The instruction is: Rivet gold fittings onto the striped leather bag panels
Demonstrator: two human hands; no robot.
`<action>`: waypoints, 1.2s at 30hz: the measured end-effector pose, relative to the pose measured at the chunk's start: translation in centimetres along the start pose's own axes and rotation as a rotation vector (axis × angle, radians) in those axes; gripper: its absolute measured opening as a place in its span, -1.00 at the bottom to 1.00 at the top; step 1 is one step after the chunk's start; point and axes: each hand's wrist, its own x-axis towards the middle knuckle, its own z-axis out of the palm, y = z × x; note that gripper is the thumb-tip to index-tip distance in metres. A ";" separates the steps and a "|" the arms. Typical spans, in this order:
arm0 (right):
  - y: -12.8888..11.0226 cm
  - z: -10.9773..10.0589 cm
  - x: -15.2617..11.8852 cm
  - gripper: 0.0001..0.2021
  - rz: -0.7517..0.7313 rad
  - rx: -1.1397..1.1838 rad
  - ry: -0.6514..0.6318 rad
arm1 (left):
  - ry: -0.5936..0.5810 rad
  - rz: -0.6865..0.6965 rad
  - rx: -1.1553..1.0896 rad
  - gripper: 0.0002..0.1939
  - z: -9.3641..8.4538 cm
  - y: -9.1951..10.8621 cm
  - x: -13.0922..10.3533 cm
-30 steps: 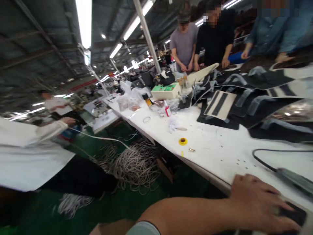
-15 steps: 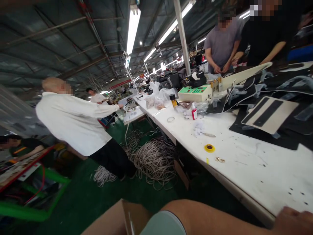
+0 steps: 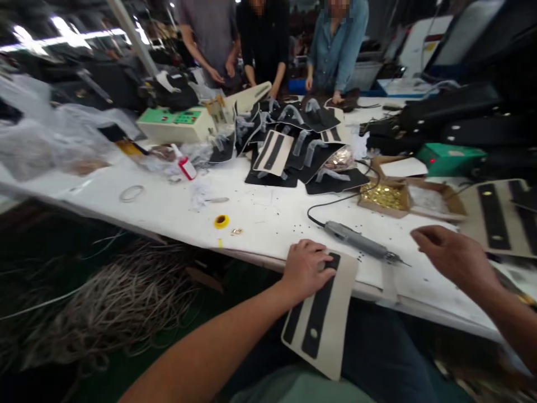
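Note:
My left hand [image 3: 306,267] rests on a beige panel with dark strips [image 3: 342,302], its fingers curled over the top end of a strip; the panel hangs over the table's front edge. A round metal piece shows on the lower part of a strip. To the right, my right hand [image 3: 455,254] hovers over the table with its fingers bent and thumb near them; whether anything sits between the fingertips is too small to tell. Between the hands lies a grey electric screwdriver [image 3: 358,240] with a black cable.
Boxes of gold-coloured pieces [image 3: 384,196], a green device [image 3: 451,158], a pile of black panels [image 3: 310,151], yellow tape [image 3: 221,221] and a red bottle [image 3: 185,167] are on the table. Several people stand behind it. Coiled cord [image 3: 113,296] lies on the floor.
The view has swung right and down toward the table. Both my hands, the beige panel under my left hand and the screwdriver now show; the person in white is out of view.

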 end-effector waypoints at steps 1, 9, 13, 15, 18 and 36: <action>-0.9 -0.4 -0.9 -0.77 0.049 0.087 -0.041 | -0.007 0.007 0.005 -0.74 -0.1 0.0 0.1; -11.1 5.4 -6.2 -0.75 -0.232 0.489 -0.474 | -0.009 0.011 0.039 -0.74 -0.2 0.7 -0.1; -11.0 7.1 -6.2 -0.79 -0.273 0.413 -0.445 | -0.011 0.010 0.043 -0.75 -0.2 0.6 -0.1; -11.0 7.4 -6.0 -0.80 -0.294 0.369 -0.428 | -0.014 0.012 0.043 -0.75 -0.2 0.6 -0.1; -11.3 7.5 -5.9 -0.82 -0.307 0.315 -0.401 | -0.008 0.024 0.039 -0.76 -0.2 0.5 -0.2; -11.4 8.0 -3.8 -0.84 -0.024 0.384 -0.551 | 0.024 0.041 0.024 -0.74 0.5 -0.1 -0.1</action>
